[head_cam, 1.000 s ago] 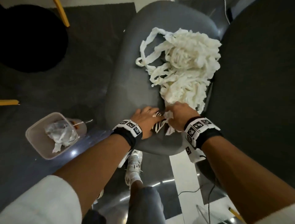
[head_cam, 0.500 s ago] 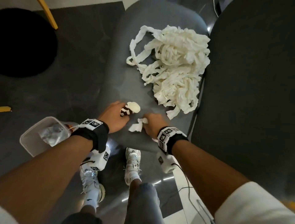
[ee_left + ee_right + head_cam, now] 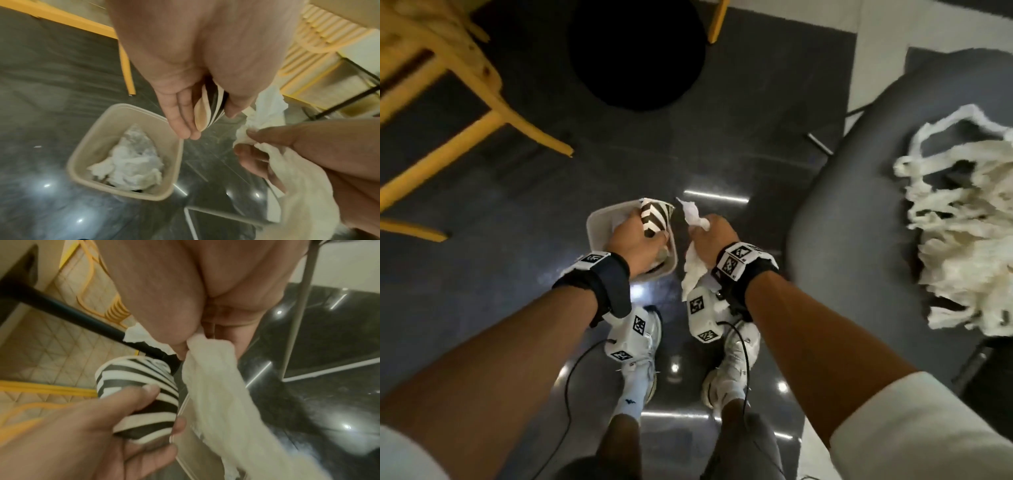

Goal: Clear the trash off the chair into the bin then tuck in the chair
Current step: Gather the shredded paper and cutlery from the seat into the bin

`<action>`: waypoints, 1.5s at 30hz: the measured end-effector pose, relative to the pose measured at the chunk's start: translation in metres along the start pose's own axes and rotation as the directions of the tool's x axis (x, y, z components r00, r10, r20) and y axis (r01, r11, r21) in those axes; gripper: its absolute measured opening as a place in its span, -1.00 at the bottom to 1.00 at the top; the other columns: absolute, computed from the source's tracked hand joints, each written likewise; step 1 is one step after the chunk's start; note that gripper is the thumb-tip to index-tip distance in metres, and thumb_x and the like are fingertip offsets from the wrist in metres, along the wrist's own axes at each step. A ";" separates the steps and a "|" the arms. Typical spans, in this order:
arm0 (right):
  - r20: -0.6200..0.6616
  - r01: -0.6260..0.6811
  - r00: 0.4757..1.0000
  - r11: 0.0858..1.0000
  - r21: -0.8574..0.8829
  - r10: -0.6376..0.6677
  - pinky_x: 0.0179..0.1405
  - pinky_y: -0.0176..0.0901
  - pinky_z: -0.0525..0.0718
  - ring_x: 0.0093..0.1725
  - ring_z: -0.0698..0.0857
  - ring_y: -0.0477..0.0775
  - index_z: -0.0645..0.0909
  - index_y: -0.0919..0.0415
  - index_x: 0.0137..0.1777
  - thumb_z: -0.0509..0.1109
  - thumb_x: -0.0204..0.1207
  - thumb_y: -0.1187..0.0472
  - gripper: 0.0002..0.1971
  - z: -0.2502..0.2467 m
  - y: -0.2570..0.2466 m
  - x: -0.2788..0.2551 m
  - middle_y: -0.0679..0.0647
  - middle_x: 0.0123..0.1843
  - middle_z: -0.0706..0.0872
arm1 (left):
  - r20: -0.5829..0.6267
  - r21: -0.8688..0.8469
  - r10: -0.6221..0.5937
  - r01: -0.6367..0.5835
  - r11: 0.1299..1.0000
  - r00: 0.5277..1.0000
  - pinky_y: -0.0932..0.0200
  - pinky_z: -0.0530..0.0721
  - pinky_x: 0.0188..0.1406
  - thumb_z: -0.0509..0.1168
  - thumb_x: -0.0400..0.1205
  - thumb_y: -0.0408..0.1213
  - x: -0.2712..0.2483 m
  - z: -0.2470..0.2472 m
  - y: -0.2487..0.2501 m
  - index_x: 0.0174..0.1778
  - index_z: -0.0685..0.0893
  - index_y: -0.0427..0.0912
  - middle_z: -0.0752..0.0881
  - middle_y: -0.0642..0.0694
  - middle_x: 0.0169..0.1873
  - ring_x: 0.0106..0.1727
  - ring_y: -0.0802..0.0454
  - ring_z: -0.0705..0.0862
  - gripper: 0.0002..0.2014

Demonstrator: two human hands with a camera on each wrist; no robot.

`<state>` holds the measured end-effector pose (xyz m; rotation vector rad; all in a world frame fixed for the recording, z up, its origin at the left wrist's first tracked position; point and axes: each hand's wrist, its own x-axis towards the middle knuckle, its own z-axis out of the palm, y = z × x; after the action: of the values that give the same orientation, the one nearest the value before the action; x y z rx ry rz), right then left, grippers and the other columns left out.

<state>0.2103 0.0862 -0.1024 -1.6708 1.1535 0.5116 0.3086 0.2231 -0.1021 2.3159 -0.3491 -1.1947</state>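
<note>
Striped brown-and-white paper cup, crushed, has left the chair seat where it lay a second ago; the left hand now grips it directly over the bin. Right hand clutches a crumpled white tissue just right of the bin, also lifted off the seat. A heap of white shredded paper strips remains on the grey padded seat, well right of the bin.

Left wrist: beige, square, round-cornered bin holds crumpled white paper. Fingers and thumb pinch the flattened cup above the bin's right rim.

Right wrist: tissue hangs, soft and fibrous, from closed fingers; cup is just left of it, over the bin wall.
</note>
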 end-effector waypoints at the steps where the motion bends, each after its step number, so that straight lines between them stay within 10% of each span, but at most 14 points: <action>1: 0.023 0.003 1.000 1.000 -0.022 -0.003 -0.06 -0.07 0.65 0.07 0.78 0.29 0.67 0.26 0.05 0.27 0.62 0.07 -0.74 0.019 -0.007 0.013 0.17 -0.01 0.80 | -0.031 -0.005 -0.031 0.031 1.000 0.999 -0.07 0.75 0.01 0.23 0.32 0.13 0.005 -0.010 -0.024 0.06 0.60 -0.10 0.78 -0.12 -0.14 -0.04 -0.17 0.78 -0.50; 9: 0.150 -0.024 0.988 0.995 -0.097 0.038 -0.12 -0.08 0.67 0.06 0.80 0.21 0.68 0.20 0.21 0.28 0.59 0.04 -0.67 0.130 -0.010 0.064 0.02 -0.12 0.75 | -0.041 -0.024 -0.158 0.157 0.987 0.987 0.12 0.57 -0.05 0.33 0.65 -0.18 0.029 -0.030 -0.118 0.21 0.68 -0.17 0.76 -0.12 0.04 0.03 -0.09 0.70 -0.75; 12: 0.153 -0.037 0.988 0.999 0.013 0.034 0.14 -0.01 0.66 0.12 0.67 0.05 0.55 0.21 0.42 0.30 0.66 0.13 -0.63 0.143 -0.005 0.072 -0.07 0.00 0.62 | -0.011 -0.034 -0.131 0.130 0.991 0.991 0.06 0.70 0.05 0.34 0.65 -0.12 0.045 -0.019 -0.123 0.23 0.67 -0.14 0.79 -0.11 0.03 0.06 -0.11 0.75 -0.72; 17: 0.195 -0.174 0.972 0.955 0.239 0.128 0.30 0.26 0.68 0.32 0.67 0.21 0.18 0.08 0.61 0.52 0.19 -0.07 -0.02 0.150 0.011 0.090 0.13 0.43 0.61 | 0.044 0.003 -0.140 0.140 0.990 0.989 0.01 0.72 0.01 0.27 0.62 -0.04 0.060 -0.006 -0.130 -0.01 0.69 -0.11 0.80 -0.17 -0.05 0.03 -0.19 0.77 -0.77; 24: 0.208 -0.088 0.973 0.995 -0.056 0.098 0.06 0.07 0.78 -0.04 0.79 0.23 0.73 0.30 0.05 0.33 0.56 0.12 -0.73 0.103 0.025 0.065 0.27 -0.04 0.81 | 0.063 0.086 -0.207 0.202 0.976 0.976 -0.12 0.70 0.08 0.28 0.60 -0.17 0.044 -0.008 -0.121 -0.01 0.66 -0.34 0.75 -0.38 -0.03 0.07 -0.33 0.73 -0.73; 33: 0.170 -0.122 0.983 0.934 0.337 0.067 -0.37 -0.24 0.67 -0.31 0.64 0.07 0.59 0.14 -0.09 0.42 0.60 0.35 -0.88 -0.060 0.043 -0.020 0.18 -0.19 0.68 | 0.117 0.278 0.025 -0.057 0.959 0.993 0.08 0.64 0.10 0.25 0.64 -0.26 0.023 0.016 0.049 0.15 0.71 -0.14 0.79 -0.17 0.06 0.11 -0.22 0.73 -0.79; 36: 0.010 -0.051 0.999 0.970 0.238 0.051 0.08 0.06 0.78 -0.10 0.79 0.21 0.64 -0.09 -0.09 0.48 0.39 -0.03 -0.86 -0.129 0.075 -0.037 0.10 -0.08 0.81 | 0.131 0.274 0.166 -0.196 0.942 0.978 0.12 0.62 0.16 0.26 0.64 -0.24 0.019 0.053 0.130 0.22 0.67 -0.08 0.79 -0.09 0.08 0.14 -0.13 0.74 -0.75; 41: -0.291 -0.007 0.957 0.999 -0.033 -0.003 0.19 0.01 0.70 0.10 0.78 0.23 0.67 0.11 0.20 0.32 0.59 0.14 -0.77 -0.243 0.133 -0.082 0.15 0.04 0.83 | 0.230 0.222 0.445 -0.491 0.842 0.866 0.03 0.68 0.13 0.28 0.61 -0.37 -0.006 0.135 0.254 0.17 0.67 -0.17 0.74 -0.09 -0.01 -0.04 -0.07 0.70 -0.77; 45: -0.359 -0.052 0.932 0.998 -0.023 0.040 0.17 -0.08 0.68 0.11 0.75 0.19 0.64 0.10 0.25 0.30 0.60 0.13 -0.74 -0.299 0.179 -0.102 0.14 0.10 0.79 | 0.337 0.285 0.588 -0.675 0.681 0.735 -0.02 0.61 0.29 0.29 0.59 -0.34 -0.022 0.198 0.334 0.28 0.61 -0.13 0.67 -0.09 0.21 0.24 -0.09 0.66 -0.68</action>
<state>-0.0474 -0.1431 0.0105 -1.8172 1.4569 0.2572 0.1362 -0.1109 -0.0010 2.0492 -1.4739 -1.0625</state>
